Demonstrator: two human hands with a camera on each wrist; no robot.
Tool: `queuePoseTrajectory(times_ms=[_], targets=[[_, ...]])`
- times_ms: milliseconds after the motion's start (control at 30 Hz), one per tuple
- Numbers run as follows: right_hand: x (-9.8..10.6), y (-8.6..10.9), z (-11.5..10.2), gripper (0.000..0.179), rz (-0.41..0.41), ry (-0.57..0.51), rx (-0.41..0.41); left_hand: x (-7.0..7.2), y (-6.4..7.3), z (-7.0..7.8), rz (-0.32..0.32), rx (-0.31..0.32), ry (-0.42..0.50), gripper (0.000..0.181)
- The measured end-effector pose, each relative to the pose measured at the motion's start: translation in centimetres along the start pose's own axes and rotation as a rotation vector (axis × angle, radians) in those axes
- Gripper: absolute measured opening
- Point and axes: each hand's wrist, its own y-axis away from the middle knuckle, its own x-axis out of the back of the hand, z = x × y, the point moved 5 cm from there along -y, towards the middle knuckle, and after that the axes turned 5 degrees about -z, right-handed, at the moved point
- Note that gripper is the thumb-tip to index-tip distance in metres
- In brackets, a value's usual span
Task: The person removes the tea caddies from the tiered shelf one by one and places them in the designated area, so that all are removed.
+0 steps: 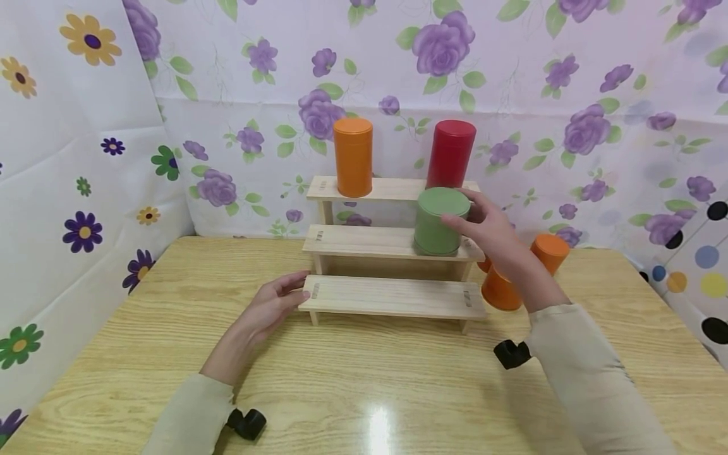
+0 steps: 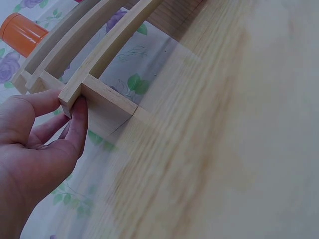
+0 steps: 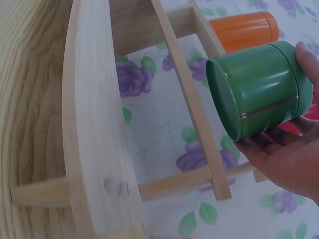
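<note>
A three-tier wooden rack (image 1: 392,297) stands on the table. My right hand (image 1: 495,234) grips a green cylindrical tin (image 1: 440,224) over the right end of the middle tier. Its thumb and fingers hold the tin around the lidded end, and the underside of the tin (image 3: 222,99) shows in the right wrist view. At the rack's left end, my left hand (image 1: 273,309) pinches the corner of the lowest tier, thumb and fingers on either side of the board (image 2: 75,89). On the top tier are an orange tin (image 1: 354,158) at left and a red tin (image 1: 452,151) at right, partly behind the green one.
To the right of the rack, an orange tin (image 1: 502,294) and another orange tin (image 1: 550,249) are on the table, partly hidden by my right forearm. A flowered cloth (image 1: 244,170) hangs behind the wood-grain table (image 1: 341,379). Dark cameras sit at both wrists.
</note>
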Motion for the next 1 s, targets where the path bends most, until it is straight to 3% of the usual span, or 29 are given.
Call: queuePoseTrajectory(times_ms=[667, 1000], targets=[[5.0, 2.2, 2.3, 0.063, 0.053, 0.021, -0.037, 0.0, 0.0, 0.1, -0.001, -0.001, 0.001, 0.059], [7.8, 3.6, 3.0, 0.068, 0.099, 0.097, -0.057, -0.1, 0.0, 0.0, 0.001, -0.012, 0.001, 0.059]])
